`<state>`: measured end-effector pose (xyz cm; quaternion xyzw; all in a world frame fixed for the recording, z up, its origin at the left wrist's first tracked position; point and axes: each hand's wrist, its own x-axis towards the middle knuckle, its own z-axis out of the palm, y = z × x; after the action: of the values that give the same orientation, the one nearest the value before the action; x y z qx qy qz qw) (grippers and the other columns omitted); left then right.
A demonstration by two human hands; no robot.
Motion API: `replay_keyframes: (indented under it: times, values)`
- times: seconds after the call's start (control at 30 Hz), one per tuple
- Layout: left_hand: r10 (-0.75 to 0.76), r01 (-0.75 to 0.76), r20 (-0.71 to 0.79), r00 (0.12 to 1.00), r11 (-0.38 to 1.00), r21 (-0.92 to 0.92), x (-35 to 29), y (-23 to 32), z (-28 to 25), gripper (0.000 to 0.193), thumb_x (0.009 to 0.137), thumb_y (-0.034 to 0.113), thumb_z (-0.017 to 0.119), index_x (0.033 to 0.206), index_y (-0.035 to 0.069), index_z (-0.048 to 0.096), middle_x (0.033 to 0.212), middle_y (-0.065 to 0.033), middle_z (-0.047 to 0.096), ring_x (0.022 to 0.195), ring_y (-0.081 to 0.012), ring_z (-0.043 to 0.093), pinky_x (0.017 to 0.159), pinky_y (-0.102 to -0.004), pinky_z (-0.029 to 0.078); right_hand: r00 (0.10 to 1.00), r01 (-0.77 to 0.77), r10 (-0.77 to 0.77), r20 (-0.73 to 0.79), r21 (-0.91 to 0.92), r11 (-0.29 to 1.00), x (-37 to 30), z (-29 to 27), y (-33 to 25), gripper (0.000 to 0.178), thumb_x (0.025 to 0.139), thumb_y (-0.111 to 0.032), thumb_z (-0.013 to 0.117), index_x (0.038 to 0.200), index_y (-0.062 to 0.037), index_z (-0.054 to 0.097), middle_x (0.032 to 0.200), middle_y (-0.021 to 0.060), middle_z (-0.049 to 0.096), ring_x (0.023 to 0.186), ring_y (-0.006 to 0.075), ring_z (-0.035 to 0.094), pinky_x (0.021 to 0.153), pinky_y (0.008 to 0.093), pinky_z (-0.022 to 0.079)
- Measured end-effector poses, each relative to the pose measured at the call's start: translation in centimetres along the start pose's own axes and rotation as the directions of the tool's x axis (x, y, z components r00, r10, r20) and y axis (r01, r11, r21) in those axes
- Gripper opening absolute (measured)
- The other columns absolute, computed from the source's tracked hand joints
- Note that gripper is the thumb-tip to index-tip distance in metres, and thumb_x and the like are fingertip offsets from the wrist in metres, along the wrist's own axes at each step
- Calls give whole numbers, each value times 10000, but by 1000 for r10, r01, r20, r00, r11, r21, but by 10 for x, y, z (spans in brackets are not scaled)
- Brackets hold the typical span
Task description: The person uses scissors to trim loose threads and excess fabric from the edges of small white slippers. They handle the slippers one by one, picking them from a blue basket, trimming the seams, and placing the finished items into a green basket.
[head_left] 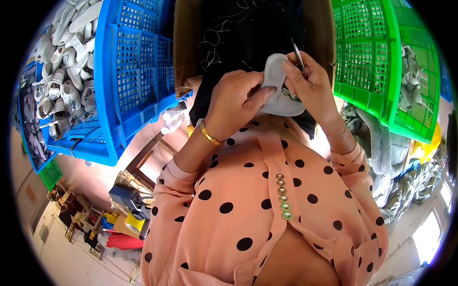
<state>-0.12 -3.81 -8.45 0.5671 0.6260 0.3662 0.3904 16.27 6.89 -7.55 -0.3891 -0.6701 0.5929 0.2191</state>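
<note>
A white shoe upper (286, 106) with a small dark and greenish print is held in front of my torso, over a black cloth (224, 43) on my lap. My left hand (238, 97) is closed on its edge, thumb pressed against the white surface. My right hand (312, 83) pinches the other side of it with the thumb. That same hand also grips a slim pointed metal tool (298, 56), its tip directed away from me. The fingers cover its lower part, so I cannot tell if it is snips or a single blade.
A blue plastic crate (107, 86) stands at left, beside a heap of white shoe uppers (67, 71). At right is a green crate (396, 71) with more pieces behind its mesh. A brown cardboard box (183, 52) surrounds the black cloth, which carries loose white threads (214, 40).
</note>
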Motion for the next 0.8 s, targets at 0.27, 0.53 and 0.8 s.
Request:
replay_keyframes:
  times: [0.27, 0.53, 0.8]
  values:
    - [-73, 29, -122, 990, 945, -326, 0, 15, -3, 96, 918, 95, 631, 958, 9, 645, 747, 32, 569, 656, -10, 438, 555, -179, 365, 892, 141, -412, -185, -752, 644, 23, -36, 11, 221, 799, -153, 712, 979, -92, 598, 692, 93, 649, 582, 266, 650, 521, 345, 513]
    - [-118, 62, -109, 987, 907, -417, -2, 26, -13, 170, 898, 94, 653, 1027, -14, 670, 736, -2, 604, 630, -34, 484, 559, -189, 400, 875, 269, -484, -26, -804, 530, 18, -26, -9, 273, 820, -272, 730, 968, -110, 567, 618, 39, 632, 522, 233, 642, 467, 329, 499]
    - [-58, 25, -68, 996, 912, -409, 3, 31, -23, 230, 884, 78, 667, 1092, -18, 682, 823, -47, 680, 678, -52, 570, 593, -195, 450, 942, 315, -331, 64, -517, 796, 4, -11, -45, 281, 793, -271, 764, 931, -91, 597, 701, 64, 639, 599, 237, 658, 545, 329, 517]
